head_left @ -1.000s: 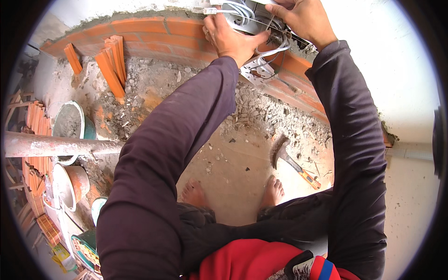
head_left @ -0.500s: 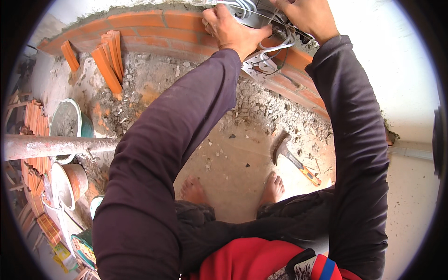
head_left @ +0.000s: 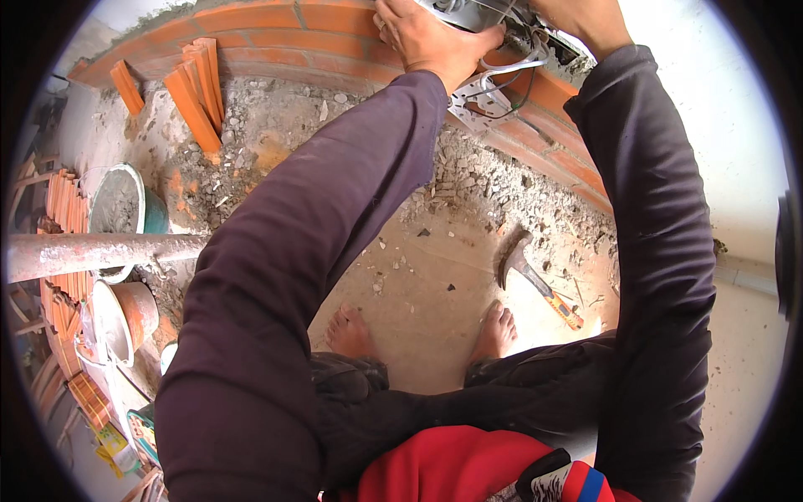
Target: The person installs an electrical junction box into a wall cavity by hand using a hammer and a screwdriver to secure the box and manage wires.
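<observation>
At the top edge, my left hand [head_left: 431, 38] is closed on the rim of a grey-white electrical box [head_left: 477, 15] set into the brickwork. Its thumb reaches along the box's lower edge. Coiled grey cable [head_left: 452, 4] lies inside the box. Just right of it is my right hand [head_left: 590, 21], its fingers mostly cut off by the picture's edge, so what they hold is hidden. Below the box, grey cable [head_left: 535, 60] loops out over the bricks. A perforated metal plate [head_left: 478, 105] with thin dark wires leans there.
A low orange brick wall [head_left: 268, 40] curves across the top. A hammer [head_left: 542, 284] lies on the floor near my right foot [head_left: 495, 330]. Brick pieces [head_left: 194, 100] stand at left, with mortar buckets [head_left: 138, 322] and a horizontal pole [head_left: 100, 253]. Rubble [head_left: 468, 171] lines the wall's foot.
The view has shifted slightly, so the wall and box sit higher and farther right. My left hand stays at the box; the right hand's fingers have slipped farther out of the picture.
</observation>
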### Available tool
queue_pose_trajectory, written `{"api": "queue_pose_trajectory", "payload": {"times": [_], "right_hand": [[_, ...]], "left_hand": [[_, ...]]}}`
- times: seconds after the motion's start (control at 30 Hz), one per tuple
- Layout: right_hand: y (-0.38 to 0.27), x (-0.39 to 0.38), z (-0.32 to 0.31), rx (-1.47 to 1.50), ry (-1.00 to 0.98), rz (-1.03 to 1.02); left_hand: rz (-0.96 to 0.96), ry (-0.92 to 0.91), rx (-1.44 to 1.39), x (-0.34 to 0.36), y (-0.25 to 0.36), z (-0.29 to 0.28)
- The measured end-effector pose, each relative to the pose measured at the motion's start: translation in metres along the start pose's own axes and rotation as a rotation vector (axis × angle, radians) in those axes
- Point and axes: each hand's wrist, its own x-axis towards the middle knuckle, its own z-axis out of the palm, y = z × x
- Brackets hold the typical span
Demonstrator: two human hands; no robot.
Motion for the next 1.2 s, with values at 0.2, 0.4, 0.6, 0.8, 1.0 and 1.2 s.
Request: {"api": "queue_pose_trajectory", "payload": {"times": [0.2, 0.4, 0.6, 0.8, 1.0, 1.2], "right_hand": [[-0.004, 0.002, -0.003, -0.017, -0.048, 0.044], [0.001, 0.003, -0.004, -0.009, -0.039, -0.004], [0.004, 0.004, -0.002, -0.02, -0.032, -0.034], [0.001, 0.003, -0.001, -0.038, -0.002, -0.011], [0.003, 0.006, 0.0, -0.041, -0.01, -0.029], [0.005, 0.007, 0.0, -0.055, -0.004, -0.055]], "left_hand": [[-0.006, 0.006, 0.105, -0.003, 0.006, -0.005], [-0.015, -0.01, 0.151, 0.0, 0.01, -0.003], [-0.002, 0.009, 0.189, 0.0, 0.009, -0.002], [0.007, -0.015, 0.226, 0.0, 0.0, 0.002], [0.046, -0.05, 0.231, 0.0, -0.015, 0.006], [0.081, -0.043, 0.217, -0.001, -0.019, 0.006]]}}
